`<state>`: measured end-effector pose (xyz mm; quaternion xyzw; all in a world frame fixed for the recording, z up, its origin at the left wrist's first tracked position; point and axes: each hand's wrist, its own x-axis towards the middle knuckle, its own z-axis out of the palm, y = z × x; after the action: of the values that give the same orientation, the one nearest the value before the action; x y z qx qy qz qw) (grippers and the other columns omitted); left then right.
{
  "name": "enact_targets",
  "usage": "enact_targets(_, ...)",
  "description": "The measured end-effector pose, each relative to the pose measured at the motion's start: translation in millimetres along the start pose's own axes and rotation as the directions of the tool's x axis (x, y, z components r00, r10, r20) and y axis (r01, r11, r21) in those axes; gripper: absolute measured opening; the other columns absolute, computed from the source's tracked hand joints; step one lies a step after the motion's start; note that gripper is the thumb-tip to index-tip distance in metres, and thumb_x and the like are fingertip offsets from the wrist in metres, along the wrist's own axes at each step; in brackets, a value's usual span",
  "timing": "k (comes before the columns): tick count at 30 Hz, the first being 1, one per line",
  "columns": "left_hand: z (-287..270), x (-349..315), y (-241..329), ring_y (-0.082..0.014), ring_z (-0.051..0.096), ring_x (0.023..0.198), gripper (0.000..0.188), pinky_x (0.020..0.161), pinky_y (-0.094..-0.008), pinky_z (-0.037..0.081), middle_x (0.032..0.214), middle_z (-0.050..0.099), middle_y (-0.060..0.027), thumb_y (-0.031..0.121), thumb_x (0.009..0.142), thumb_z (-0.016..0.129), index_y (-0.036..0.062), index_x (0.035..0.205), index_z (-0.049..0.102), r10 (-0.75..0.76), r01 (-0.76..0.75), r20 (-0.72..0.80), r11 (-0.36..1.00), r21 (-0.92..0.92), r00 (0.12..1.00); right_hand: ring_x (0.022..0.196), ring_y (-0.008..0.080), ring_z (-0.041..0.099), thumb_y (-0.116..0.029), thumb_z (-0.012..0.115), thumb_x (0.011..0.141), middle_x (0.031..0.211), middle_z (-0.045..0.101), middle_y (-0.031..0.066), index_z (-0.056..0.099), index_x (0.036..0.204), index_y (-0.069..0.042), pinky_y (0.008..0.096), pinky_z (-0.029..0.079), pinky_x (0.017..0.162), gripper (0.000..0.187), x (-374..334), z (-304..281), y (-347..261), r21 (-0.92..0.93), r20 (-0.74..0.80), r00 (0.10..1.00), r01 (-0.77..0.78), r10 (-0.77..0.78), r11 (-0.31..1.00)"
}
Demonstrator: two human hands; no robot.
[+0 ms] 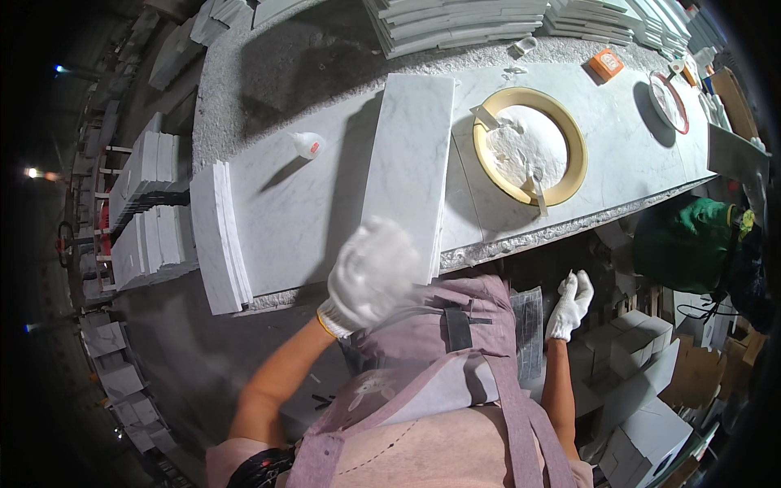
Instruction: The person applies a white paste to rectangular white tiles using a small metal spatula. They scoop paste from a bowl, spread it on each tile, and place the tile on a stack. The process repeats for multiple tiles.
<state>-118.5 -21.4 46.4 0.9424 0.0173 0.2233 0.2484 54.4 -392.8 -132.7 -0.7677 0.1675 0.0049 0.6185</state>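
My left hand (373,276), in a white knit glove, is over the near end of a long white marble slab (411,154). Motion smears its fingers, so I cannot see whether it touches the stone. The slab lies on top of others in a small stack on the bench. Off the bench's front edge, to the right of my apron (431,325), hangs my gloved right hand (571,306). Its fingers are bent and drawn together; anything between them is too small to make out. A yellow-rimmed bowl (578,142) of white powder or paste, with two scrapers in it, stands right of the slab.
A small white bottle (308,145) stands on the marble bench top (277,207) to the left. Slabs (213,236) are stacked at its left end, others (464,24) at the back. An orange box (605,65) and a red-rimmed bowl (669,102) sit at right. Cartons (643,439) crowd below.
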Motion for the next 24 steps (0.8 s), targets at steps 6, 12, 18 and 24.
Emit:
enact_targets(6,42.7,-37.1,-7.9,-0.02,0.038,0.154,0.062,0.127,-0.0363,0.03,0.167,0.045,-0.0112,0.028,0.109,0.061,-0.0014,0.16,0.043,-0.726,0.533,-0.145,0.61,-0.587,0.672,0.108,0.0178,0.069,0.005,0.082,0.088,0.127,0.067,0.0127,0.059,0.14,0.001,0.0329,0.059,0.091,0.057,-44.2,49.4,-112.7,0.071,0.221,0.855,0.466,-0.47,0.882)
enact_targets(12,40.3,-31.3,-6.0,-0.0228,0.04,0.154,0.057,0.127,-0.0374,0.03,0.166,0.044,-0.0132,0.013,0.108,0.061,-0.0018,0.16,0.043,-0.719,0.514,-0.091,0.573,-0.638,0.689,0.103,0.0234,0.071,-0.005,0.091,0.078,0.111,0.073,0.0082,0.065,0.139,-0.005,0.0302,0.062,0.081,0.067,-42.7,82.3,-174.6,-0.21,0.412,0.478,0.878,-0.775,0.43)
enact_targets(18,37.4,-27.3,-0.5,-0.0224,0.038,0.155,0.057,0.129,-0.0372,0.027,0.167,0.043,-0.0135,0.006,0.107,0.058,-0.002,0.161,0.041,-0.745,0.553,-0.06,0.543,-0.632,0.664,0.088,0.0222,0.074,-0.016,0.085,0.089,0.117,0.067,0.0116,0.064,0.145,-0.014,0.0339,0.061,0.08,0.059,-31.6,89.6,-197.3,-0.325,0.615,0.574,0.809,-0.541,0.489)
enact_targets(24,41.8,-27.4,3.4,-0.0234,0.042,0.153,0.059,0.125,-0.0359,0.034,0.166,0.045,-0.0135,0.004,0.105,0.061,-0.0015,0.161,0.041,-0.77,0.557,-0.067,0.516,-0.651,0.635,0.087,0.0262,0.074,-0.008,0.078,0.092,0.105,0.072,0.0129,0.076,0.129,-0.013,0.0345,0.058,0.077,0.038,-11.2,107.6,-204.6,-0.322,0.685,0.489,0.868,-0.54,0.378)
